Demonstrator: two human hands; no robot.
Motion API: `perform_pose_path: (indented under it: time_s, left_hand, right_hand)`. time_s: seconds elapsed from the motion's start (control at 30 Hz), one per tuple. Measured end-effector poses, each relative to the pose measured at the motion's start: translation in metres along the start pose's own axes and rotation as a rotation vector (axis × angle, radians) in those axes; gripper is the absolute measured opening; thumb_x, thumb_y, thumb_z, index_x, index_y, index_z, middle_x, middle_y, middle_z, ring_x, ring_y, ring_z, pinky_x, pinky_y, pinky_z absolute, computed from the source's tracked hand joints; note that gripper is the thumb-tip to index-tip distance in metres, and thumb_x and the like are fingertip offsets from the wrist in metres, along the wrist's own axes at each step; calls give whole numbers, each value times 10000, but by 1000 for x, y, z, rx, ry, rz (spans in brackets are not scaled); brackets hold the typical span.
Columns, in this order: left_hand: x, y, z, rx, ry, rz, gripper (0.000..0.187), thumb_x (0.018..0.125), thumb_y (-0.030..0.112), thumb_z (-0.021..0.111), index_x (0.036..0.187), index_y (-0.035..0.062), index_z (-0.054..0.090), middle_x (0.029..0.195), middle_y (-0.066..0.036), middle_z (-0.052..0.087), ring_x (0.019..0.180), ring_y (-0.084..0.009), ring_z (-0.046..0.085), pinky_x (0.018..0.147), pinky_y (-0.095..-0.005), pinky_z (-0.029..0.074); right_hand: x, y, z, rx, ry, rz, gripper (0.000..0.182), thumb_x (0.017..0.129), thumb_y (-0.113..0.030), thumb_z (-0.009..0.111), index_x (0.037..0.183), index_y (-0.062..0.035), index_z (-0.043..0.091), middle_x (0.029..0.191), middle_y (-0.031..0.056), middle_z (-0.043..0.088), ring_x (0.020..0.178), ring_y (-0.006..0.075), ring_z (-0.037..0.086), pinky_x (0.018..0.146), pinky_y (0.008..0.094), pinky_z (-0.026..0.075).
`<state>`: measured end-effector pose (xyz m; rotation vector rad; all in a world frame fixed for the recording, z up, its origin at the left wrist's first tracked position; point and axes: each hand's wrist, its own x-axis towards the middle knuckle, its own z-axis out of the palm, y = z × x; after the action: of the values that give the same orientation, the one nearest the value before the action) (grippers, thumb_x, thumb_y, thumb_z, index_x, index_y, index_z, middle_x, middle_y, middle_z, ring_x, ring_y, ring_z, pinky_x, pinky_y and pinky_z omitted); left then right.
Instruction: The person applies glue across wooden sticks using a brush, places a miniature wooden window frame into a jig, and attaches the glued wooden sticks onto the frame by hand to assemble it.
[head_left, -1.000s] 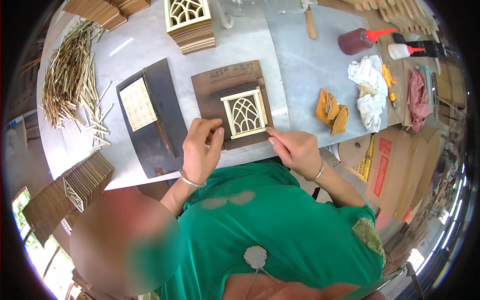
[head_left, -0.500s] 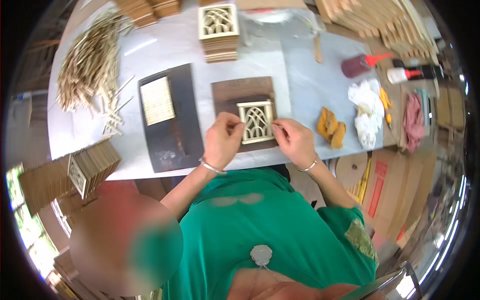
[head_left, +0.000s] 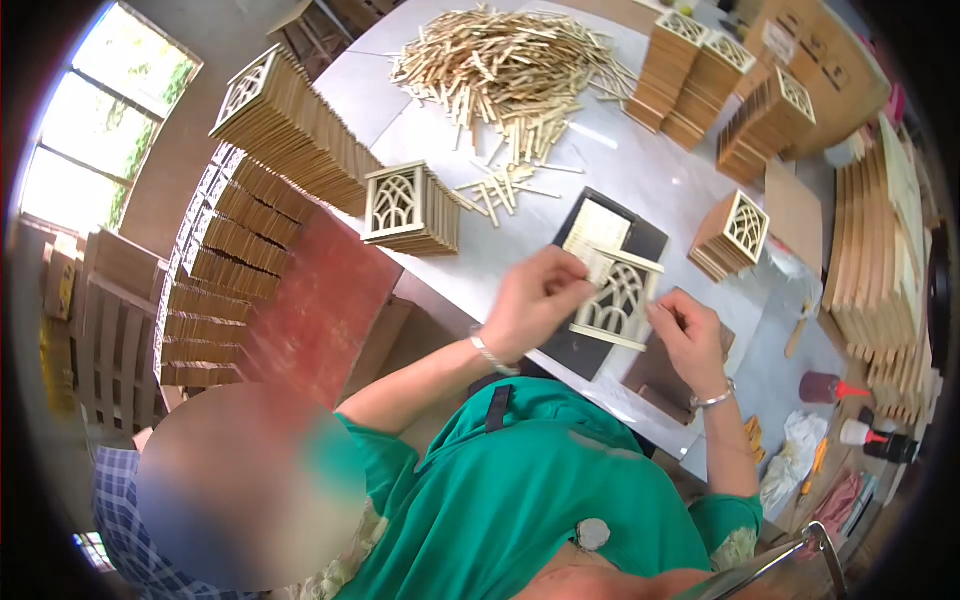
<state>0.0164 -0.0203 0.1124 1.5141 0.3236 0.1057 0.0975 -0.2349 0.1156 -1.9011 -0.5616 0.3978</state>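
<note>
The lattice panel [head_left: 618, 305], a pale wooden frame cut with arched tracery, is lifted off the tabletop [head_left: 420, 130] and held tilted between both hands above a dark board [head_left: 640, 240]. The left hand [head_left: 535, 300] is closed on the panel's left edge, fingers curled over the upper corner, a bangle at the wrist. The right hand [head_left: 688, 335] pinches the panel's right edge between thumb and fingertips, also with a bangle at the wrist. A pale slatted sheet [head_left: 597, 228] lies on the dark board just behind the panel. A short stack of finished panels [head_left: 410, 210] stands near the left hand, and another stack [head_left: 732, 235] stands beyond the right. A loose heap of thin wooden sticks [head_left: 510, 70] spreads over the far part of the tabletop. Glue bottles [head_left: 850, 410] lie at the right end, well apart from the hands.
</note>
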Motion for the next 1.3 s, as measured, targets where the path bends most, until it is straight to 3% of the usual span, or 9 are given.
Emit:
perform_pose_path:
  time_s: [0.23, 0.6, 0.67, 0.77, 0.87, 1.0, 1.1, 1.2, 1.3]
  left_hand:
    - [-18, 43, -127, 111, 462, 307, 134, 871, 35, 687, 992, -23, 681, 777, 20, 634, 666, -28, 535, 601, -184, 447]
    - [-3, 17, -197, 144, 606, 166, 134, 868, 69, 684, 946, -39, 679, 792, 28, 573, 678, -41, 463, 615, -204, 404]
    - [0, 13, -199, 151, 622, 202, 134, 870, 72, 681, 948, -37, 680, 792, 28, 578, 683, -40, 467, 614, -199, 405]
    - [-1, 12, -199, 140, 618, 158, 138, 871, 75, 677, 950, -39, 678, 799, 22, 593, 693, -36, 481, 622, -201, 413]
    - [-4, 13, -202, 290, 652, 180, 156, 873, 76, 663, 975, -41, 680, 821, -10, 633, 740, -83, 545, 669, -237, 447]
    - [-24, 40, -170, 254, 804, 275, 187, 936, 83, 581, 1048, -48, 654, 1021, -67, 647, 934, -130, 572, 861, -268, 459]
    - [-54, 23, -173, 531, 643, 485, 151, 960, 45, 537, 1048, -43, 623, 1035, -58, 608, 964, -139, 546, 905, -267, 428]
    - [-58, 17, -125, 600, 339, 575, 100, 860, -15, 595, 954, -35, 624, 910, -108, 585, 842, -207, 555, 751, -294, 460]
    - [-41, -8, -90, 666, 73, 580, 161, 816, -28, 659, 974, 4, 652, 890, -90, 589, 651, -151, 531, 543, -256, 419]
  right_hand:
    - [105, -85, 104, 26, -249, -240, 255, 912, -220, 651, 781, -5, 614, 567, -8, 501, 530, 54, 417, 485, 253, 335]
    - [160, -102, 179, -111, -290, -210, 309, 885, -250, 658, 764, 33, 641, 529, 2, 470, 519, 73, 386, 469, 290, 320]
    - [163, -101, 181, -149, -279, -202, 317, 839, -304, 642, 766, 4, 667, 589, 138, 601, 526, 260, 573, 545, 367, 448]
    - [162, -100, 183, -119, -281, -203, 342, 877, -280, 657, 747, 36, 640, 519, 28, 463, 510, 89, 391, 471, 306, 331]
    - [164, -90, 182, -144, -244, -289, 353, 871, -309, 649, 748, 21, 633, 528, 80, 487, 501, 141, 415, 490, 343, 371]
    - [144, -79, 113, -205, -125, -349, 268, 886, -261, 655, 802, -7, 640, 601, 103, 580, 544, 160, 525, 543, 314, 435]
    - [129, -41, 24, -306, 71, -423, 193, 864, -209, 705, 876, -18, 673, 772, 79, 652, 636, 136, 603, 600, 272, 486]
    - [100, -21, -81, -674, 154, -256, 348, 804, -223, 749, 1094, -53, 658, 1053, 76, 657, 935, 192, 625, 843, 318, 496]
    - [88, 34, -150, -756, 61, -92, 763, 711, -343, 806, 1367, -103, 498, 1395, 128, 476, 1301, 299, 429, 1074, 395, 380]
